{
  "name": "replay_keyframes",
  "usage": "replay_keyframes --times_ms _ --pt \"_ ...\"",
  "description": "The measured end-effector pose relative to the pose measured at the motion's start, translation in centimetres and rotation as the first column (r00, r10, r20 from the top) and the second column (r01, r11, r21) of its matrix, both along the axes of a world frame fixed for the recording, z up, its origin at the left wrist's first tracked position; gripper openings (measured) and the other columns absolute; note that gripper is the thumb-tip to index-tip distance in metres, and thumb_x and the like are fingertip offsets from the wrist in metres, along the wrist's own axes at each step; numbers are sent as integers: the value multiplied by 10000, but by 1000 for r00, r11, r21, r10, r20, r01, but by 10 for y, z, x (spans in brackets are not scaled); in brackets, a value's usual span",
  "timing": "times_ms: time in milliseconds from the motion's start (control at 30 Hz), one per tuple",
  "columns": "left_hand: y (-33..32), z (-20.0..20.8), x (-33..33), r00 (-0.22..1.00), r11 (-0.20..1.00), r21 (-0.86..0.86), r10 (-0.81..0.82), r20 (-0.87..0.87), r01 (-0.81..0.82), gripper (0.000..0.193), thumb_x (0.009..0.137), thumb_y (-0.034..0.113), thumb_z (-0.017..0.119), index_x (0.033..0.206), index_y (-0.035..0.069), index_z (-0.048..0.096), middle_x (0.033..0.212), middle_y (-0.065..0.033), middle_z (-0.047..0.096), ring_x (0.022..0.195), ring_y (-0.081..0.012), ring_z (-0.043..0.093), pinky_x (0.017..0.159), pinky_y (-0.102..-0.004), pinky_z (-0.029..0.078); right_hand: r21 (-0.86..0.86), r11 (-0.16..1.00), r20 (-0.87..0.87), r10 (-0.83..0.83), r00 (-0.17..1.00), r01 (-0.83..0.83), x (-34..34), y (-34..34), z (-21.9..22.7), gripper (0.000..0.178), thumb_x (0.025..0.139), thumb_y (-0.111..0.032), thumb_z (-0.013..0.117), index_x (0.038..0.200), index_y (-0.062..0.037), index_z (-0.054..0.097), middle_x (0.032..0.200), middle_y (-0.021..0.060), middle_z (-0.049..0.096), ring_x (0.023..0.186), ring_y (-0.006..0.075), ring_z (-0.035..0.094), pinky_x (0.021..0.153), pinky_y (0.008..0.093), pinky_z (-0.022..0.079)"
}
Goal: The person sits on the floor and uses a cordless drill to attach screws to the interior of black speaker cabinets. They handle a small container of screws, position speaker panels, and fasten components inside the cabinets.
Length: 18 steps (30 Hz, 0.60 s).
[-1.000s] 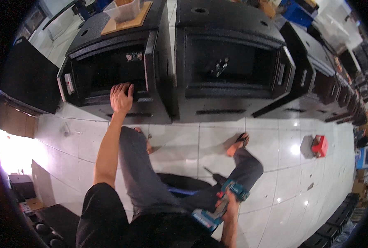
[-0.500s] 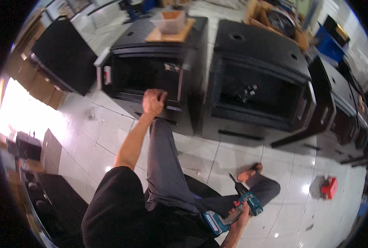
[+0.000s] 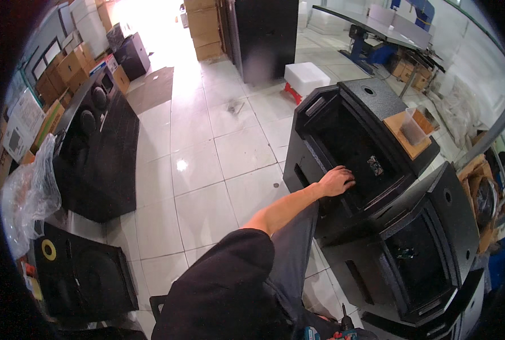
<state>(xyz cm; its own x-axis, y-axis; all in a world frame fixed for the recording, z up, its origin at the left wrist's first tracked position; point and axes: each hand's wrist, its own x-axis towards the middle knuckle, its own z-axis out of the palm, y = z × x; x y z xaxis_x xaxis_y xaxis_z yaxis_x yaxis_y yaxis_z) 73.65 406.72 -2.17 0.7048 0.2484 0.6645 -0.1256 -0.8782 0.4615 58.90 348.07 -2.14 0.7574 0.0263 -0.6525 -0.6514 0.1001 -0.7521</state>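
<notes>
My left hand (image 3: 337, 180) rests on the lower front edge of a black speaker cabinet (image 3: 371, 90), its fingers bent loosely over the rim of the opening. Nothing is held in it. Inside that opening lies a small bundle of wires and connectors (image 3: 375, 165). A teal and black cordless drill (image 3: 347, 324) points its bit upward at the lower edge, near my lap. My right hand is on it, almost wholly cut off by the picture's edge. Beside the first cabinet, a second black speaker cabinet (image 3: 351, 272) also has wiring (image 3: 405, 253) in its opening.
A wooden board (image 3: 414, 148) with a clear plastic tub (image 3: 417, 126) sits on the first cabinet. Behind stands a white foam block (image 3: 307, 77) on a red stool (image 3: 292, 93). Large black speakers (image 3: 113, 153) and plastic wrap (image 3: 30, 192) line the left, with cardboard boxes (image 3: 74, 68) farther back.
My view has swung left, so the cabinets now appear farther right. The left hand stays on the same cabinet's edge. The drill and right hand have slid down to the lower edge of the picture.
</notes>
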Motion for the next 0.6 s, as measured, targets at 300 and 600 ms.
replay_keyframes --times_ms 300,600 --pt "-43 171 73 864 981 -50 188 468 -186 212 810 229 681 882 31 691 855 -92 687 966 -256 565 909 -425 382 -3 998 -68 58 996 -59 61 -26 -21 489 927 -430 493 1040 17 655 848 148 682 684 258 608 654 348 511" --pt "-55 233 245 849 951 215 296 -438 -221 1021 539 728 718 1269 46 507 1205 -231 584 1148 -408 537 990 -556 385 62 979 -88 -189 978 195 73 -61 -46 521 924 -457 485 1085 16 635 838 137 659 641 214 579 621 335 500"
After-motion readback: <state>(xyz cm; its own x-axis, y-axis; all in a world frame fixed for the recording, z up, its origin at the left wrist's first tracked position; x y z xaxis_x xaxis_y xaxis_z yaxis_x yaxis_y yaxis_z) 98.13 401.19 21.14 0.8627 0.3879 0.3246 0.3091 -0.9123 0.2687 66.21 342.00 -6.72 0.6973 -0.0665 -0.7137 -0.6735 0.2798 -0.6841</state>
